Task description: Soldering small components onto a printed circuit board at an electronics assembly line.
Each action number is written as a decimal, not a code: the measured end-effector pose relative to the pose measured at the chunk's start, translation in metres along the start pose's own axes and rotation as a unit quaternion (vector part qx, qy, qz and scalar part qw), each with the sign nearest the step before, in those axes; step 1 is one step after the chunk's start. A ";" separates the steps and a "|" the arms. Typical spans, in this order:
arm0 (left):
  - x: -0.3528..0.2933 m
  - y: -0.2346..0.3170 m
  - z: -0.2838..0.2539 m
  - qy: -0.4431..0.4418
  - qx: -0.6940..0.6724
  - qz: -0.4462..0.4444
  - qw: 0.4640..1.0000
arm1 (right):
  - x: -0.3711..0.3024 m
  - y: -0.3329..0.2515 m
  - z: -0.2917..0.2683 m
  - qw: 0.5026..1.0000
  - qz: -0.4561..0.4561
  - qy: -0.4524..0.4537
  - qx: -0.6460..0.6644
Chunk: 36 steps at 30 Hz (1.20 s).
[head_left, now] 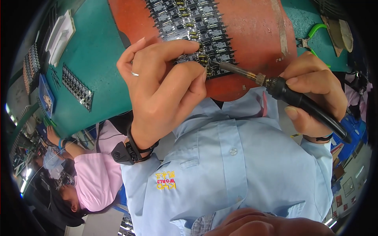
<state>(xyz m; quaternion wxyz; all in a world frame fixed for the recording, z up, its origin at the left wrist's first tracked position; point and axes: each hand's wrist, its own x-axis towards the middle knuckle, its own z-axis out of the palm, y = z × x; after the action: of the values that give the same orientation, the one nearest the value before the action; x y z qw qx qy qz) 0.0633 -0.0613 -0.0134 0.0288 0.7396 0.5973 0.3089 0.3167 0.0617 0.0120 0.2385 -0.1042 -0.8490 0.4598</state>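
Observation:
My right hand (319, 88) grips the black handle of a soldering iron (301, 101). Its metal tip points left and meets the near end of a panel of circuit boards (210, 35), dense with small black, silver and yellow parts. My left hand (159, 84) is curled over the panel's left side, its fingertips close to the iron's tip. Whatever those bent fingers hold is hidden or too small to name. A small shiny bit shows at the hand's left edge. Under the panel lies a reddish-brown mat (258, 31).
Green-handled cutters (314, 33) lie right of the mat. On the green table (104, 59) rest another circuit board strip (77, 87), a white tray (60, 37) and a blue box (46, 95). A co-worker in a pink top (100, 169) sits at the left.

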 end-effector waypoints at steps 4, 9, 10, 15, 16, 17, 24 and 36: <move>0.001 -0.001 0.001 -0.008 0.001 -0.007 1.000 | 0.002 0.001 0.001 1.000 0.004 -0.006 -0.005; 0.001 0.002 -0.001 -0.006 0.008 -0.007 1.000 | 0.003 0.000 0.000 1.000 0.001 -0.015 -0.007; 0.002 0.002 0.000 -0.006 0.007 -0.006 1.000 | 0.003 0.000 0.000 1.000 0.001 -0.017 -0.007; 0.005 0.007 -0.004 -0.024 0.013 -0.041 0.999 | 0.006 0.001 -0.002 1.000 -0.003 -0.023 -0.015; 0.004 0.006 -0.005 -0.020 0.007 -0.036 0.999 | 0.006 0.000 -0.002 1.000 -0.006 -0.024 -0.019; 0.003 0.006 -0.007 -0.015 0.000 -0.030 0.999 | 0.006 0.000 -0.002 1.000 -0.007 -0.023 -0.019; -0.023 -0.008 -0.005 0.128 -0.201 -0.140 0.961 | 0.000 0.000 -0.009 0.999 -0.019 0.034 -0.015; 0.001 0.001 -0.008 0.026 -0.119 -0.102 0.987 | 0.015 0.001 -0.024 0.993 0.103 -0.048 0.018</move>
<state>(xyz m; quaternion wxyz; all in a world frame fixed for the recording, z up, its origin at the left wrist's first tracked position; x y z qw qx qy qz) 0.0607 -0.0632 -0.0064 0.1325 0.6573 0.6293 0.3929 0.3154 0.0853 0.0271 0.1504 -0.1648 -0.8356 0.5020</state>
